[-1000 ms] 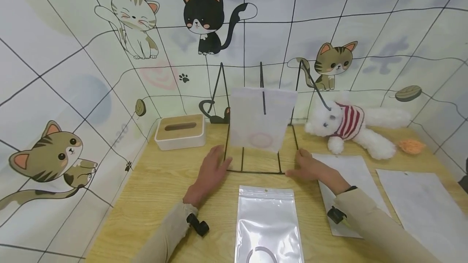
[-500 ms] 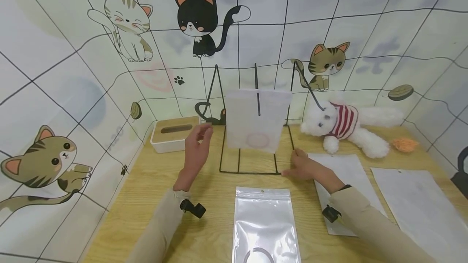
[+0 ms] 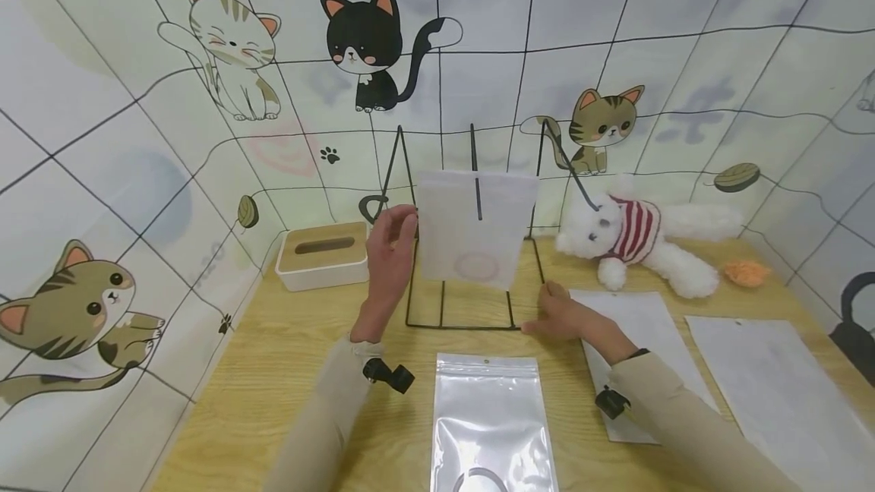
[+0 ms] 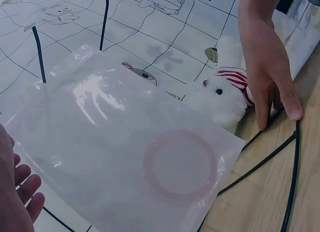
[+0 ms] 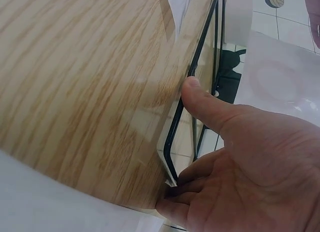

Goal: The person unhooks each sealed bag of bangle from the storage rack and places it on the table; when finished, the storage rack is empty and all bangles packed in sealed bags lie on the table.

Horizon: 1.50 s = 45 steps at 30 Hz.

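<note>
A black wire rack (image 3: 459, 327) with upright prongs stands on the wooden table. From its middle prong hangs a pale zip-top plastic bag (image 3: 451, 226) with a faint pink ring near its bottom. My left hand (image 3: 391, 257) is raised at the bag's left edge, fingers loosely bent, with nothing in them. At the front right corner of the rack's base, my right hand (image 3: 567, 317) holds the wire. Its thumb (image 5: 192, 89) lies on the front bar, while the other fingers bend around the corner. A shiny flat zip-top bag (image 3: 488, 401) lies in front of the rack.
A white tissue box (image 3: 321, 253) with a wooden lid sits back left. A white plush toy (image 3: 636, 230) in a striped top lies back right, near an orange fluffy thing (image 3: 747, 272). Two white flat bags lie at right, the outer bag (image 3: 759, 370) farther out. A cat-print wall rises behind.
My left hand has left the rack's left side, risen, and come in to the hanging bag's left edge. My right hand has stayed at the rack's corner.
</note>
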Motion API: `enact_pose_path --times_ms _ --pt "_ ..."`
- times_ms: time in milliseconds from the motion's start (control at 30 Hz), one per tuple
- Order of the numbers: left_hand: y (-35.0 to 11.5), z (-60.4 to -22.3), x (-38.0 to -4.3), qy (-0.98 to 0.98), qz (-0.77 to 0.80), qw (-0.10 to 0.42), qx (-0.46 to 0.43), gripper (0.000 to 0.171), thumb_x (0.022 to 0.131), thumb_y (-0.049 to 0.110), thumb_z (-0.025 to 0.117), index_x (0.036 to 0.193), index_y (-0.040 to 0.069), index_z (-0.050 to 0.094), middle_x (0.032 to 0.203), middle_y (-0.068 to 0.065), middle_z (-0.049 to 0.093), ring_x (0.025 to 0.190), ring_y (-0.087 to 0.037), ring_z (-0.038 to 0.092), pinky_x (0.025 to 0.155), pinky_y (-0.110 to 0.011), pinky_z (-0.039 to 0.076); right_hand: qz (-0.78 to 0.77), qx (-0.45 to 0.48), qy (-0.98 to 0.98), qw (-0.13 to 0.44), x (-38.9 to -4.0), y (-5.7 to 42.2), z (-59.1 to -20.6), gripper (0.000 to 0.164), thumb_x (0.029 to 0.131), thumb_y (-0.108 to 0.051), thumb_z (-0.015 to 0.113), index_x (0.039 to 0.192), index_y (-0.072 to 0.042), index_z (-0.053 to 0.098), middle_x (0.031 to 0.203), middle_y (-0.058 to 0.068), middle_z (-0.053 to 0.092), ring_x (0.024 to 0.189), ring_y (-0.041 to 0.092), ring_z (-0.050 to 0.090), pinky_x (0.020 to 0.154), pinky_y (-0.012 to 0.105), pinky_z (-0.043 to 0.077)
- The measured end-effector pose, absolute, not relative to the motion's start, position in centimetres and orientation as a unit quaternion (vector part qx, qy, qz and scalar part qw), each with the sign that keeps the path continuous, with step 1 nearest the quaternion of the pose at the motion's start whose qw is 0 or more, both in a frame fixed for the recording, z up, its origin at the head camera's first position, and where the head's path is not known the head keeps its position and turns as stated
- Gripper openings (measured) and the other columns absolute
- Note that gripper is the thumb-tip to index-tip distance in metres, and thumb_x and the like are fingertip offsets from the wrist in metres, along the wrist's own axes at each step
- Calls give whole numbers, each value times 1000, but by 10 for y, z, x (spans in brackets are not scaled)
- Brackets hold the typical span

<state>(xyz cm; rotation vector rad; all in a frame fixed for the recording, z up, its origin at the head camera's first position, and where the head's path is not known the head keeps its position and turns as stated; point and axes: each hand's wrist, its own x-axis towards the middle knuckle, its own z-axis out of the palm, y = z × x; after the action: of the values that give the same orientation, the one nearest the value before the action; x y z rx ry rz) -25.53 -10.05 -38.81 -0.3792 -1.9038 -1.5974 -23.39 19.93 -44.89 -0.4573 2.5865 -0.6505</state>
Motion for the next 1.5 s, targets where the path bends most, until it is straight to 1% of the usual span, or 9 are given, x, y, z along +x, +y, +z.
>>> enact_pose_path --times_ms 233,467,600,700,833,933,1133,1267,1500 --pt "-91 -376 -258 -733 -603 290 -120 27 103 29 55 117 8 64 111 -8 63 95 -18 61 82 -31 52 -241 -161 930 226 -234 198 -449 98 98 -34 63 146 26 3 153 48 -4 145 59 -2 119 65 15" --pt "-84 -374 -262 -715 -615 304 -138 24 102 15 57 121 1 59 116 -15 58 102 -21 56 85 -32 50 -240 -165 929 226 -232 196 -446 98 98 -33 64 146 27 3 153 48 -5 145 60 -2 118 65 15" --pt "-81 -370 -260 -713 -615 303 -148 25 101 8 55 124 -4 58 120 -21 56 105 -29 55 87 -39 49 -240 -168 929 226 -232 197 -447 98 98 -34 64 146 27 3 152 49 -4 144 60 -1 118 66 16" --pt "-78 -358 -252 -713 -625 285 -141 31 101 4 54 130 -9 53 125 -28 51 109 -39 53 89 -46 47 -237 -168 930 225 -232 198 -447 98 98 -34 63 146 26 3 153 48 -4 145 59 -1 119 65 15" --pt "-76 -347 -245 -717 -630 268 -130 40 100 5 54 138 -7 46 132 -29 48 119 -44 50 95 -49 47 -237 -168 930 223 -232 198 -448 98 98 -34 63 146 26 2 153 48 -4 145 59 -2 119 65 15" --pt "-75 -345 -244 -725 -620 270 -131 41 100 6 54 137 -7 47 133 -26 49 123 -42 49 98 -45 47 -242 -170 929 222 -232 198 -449 99 98 -34 64 146 27 3 153 49 -4 145 60 -1 118 66 16" --pt "-73 -343 -241 -723 -615 278 -149 34 99 1 53 131 -11 52 126 -28 52 115 -42 53 89 -32 47 -241 -172 931 216 -232 199 -449 100 97 -35 64 145 27 3 152 49 -3 145 60 0 118 65 16" --pt "-72 -347 -247 -721 -621 270 -147 38 100 2 53 136 -9 48 131 -27 50 118 -42 53 92 -33 46 -246 -172 929 217 -231 200 -449 99 98 -33 64 145 27 2 152 49 -4 144 60 -1 118 66 15" --pt "-76 -367 -270 -723 -621 266 -146 37 102 13 55 138 5 50 130 -16 53 114 -30 54 94 -38 45 -252 -173 926 221 -230 199 -448 97 98 -32 63 146 27 2 152 49 -4 145 60 -2 118 66 15"
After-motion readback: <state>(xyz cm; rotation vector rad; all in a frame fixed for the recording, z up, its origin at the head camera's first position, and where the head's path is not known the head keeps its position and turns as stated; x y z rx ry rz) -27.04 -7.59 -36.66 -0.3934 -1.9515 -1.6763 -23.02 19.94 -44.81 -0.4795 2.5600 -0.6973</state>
